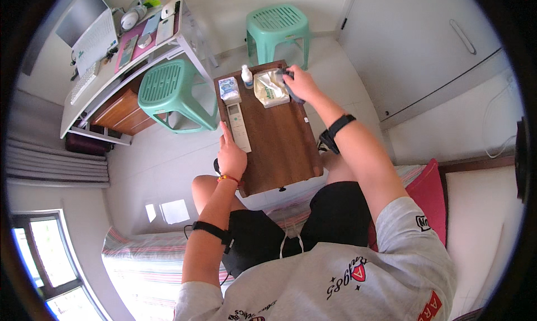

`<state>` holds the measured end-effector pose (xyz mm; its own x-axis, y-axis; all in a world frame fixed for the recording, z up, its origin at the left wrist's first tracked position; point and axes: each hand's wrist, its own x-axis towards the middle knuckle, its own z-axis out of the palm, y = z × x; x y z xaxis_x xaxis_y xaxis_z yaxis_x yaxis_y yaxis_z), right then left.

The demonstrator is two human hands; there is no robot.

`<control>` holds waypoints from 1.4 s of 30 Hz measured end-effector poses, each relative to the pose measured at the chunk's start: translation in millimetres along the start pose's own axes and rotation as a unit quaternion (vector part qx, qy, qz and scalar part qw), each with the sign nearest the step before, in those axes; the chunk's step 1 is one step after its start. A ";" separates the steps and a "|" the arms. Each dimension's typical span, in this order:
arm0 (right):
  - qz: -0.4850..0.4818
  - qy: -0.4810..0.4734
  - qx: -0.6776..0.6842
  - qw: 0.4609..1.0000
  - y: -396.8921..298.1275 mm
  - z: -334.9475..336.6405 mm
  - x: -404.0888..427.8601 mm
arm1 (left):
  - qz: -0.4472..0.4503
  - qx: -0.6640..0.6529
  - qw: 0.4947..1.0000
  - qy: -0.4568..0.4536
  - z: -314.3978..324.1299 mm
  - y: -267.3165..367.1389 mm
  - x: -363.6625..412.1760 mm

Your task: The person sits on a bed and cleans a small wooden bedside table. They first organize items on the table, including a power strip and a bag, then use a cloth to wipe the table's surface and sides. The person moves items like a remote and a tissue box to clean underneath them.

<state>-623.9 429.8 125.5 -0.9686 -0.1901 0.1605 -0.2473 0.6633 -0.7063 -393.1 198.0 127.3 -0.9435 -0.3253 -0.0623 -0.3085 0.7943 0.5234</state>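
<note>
My right hand [303, 85] grips a dark object [296, 95] at the far right edge of a small brown wooden table [277, 140]; its kind cannot be made out. Just left of it lies a soft pack of tissues [270, 95] with a white tissue sticking out. My left hand [232, 155] is at the table's left edge, beside a white remote control [238, 128]. One finger points away from me along the edge; the undersides of the fingers are hidden. Beyond the remote are a small tissue pack [229, 89] and a white pump bottle [247, 76].
Green plastic stools stand left of the table [161, 84] and behind it [277, 18]. A white desk [67, 107] at the left bears a laptop [96, 35], headphones [133, 17] and phones. My legs flank the table's near end. A grey door [419, 39] is at the right.
</note>
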 end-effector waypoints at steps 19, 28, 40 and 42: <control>-0.082 -0.015 -0.100 0.991 -18.2 -43.8 -323.0 | -0.007 -0.013 1.000 0.010 2.0 -6.4 -4.3; -0.062 -0.010 -0.123 0.990 -30.1 -25.0 -185.0 | 0.013 -0.027 0.999 0.040 4.7 -13.8 -2.6; -0.074 0.112 -0.080 0.988 -11.7 -1.5 86.8 | -0.027 -0.003 1.000 0.007 -3.5 1.4 0.3; -0.183 -0.007 -0.066 0.981 -30.5 6.7 107.2 | -0.020 -0.014 1.000 0.013 -7.6 -4.6 -0.7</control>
<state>-719.9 384.3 159.7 -0.8138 -0.4430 0.3762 -0.5810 0.6367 -0.5070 -390.1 190.7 131.4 -0.9273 -0.3692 -0.0620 -0.3414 0.7659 0.5448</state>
